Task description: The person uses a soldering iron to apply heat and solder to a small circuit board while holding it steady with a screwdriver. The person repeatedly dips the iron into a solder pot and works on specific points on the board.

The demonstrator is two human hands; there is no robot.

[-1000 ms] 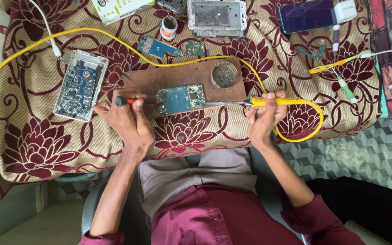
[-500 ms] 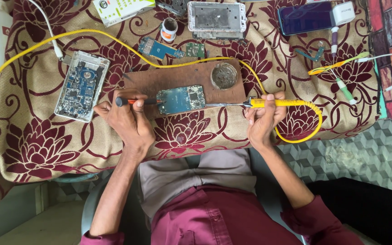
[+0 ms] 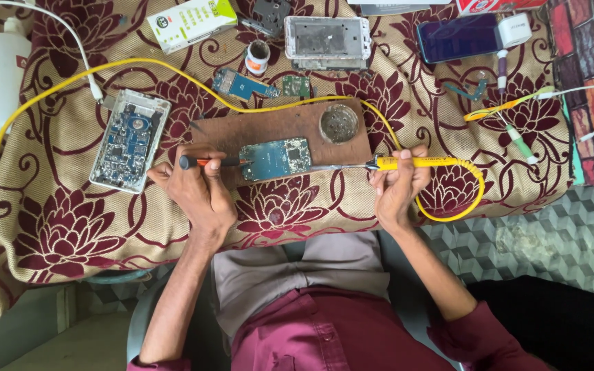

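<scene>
While both hands work the circuit board (image 3: 274, 159):
Left hand (image 3: 197, 192): fingers pinching screwdriver (image 3: 209, 162).
Right hand (image 3: 397, 189): fingers gripping soldering iron (image 3: 407, 163).
Risk: a slipped tip could scorch the board.

I wear a maroon shirt with its sleeves pushed up past my bare forearms, over a grey undershirt showing at the open front.

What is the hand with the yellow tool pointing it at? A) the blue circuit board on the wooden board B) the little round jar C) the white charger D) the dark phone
A: the right hand holds the yellow soldering iron with its metal tip reaching the blue circuit board lying on the wooden board.
</scene>
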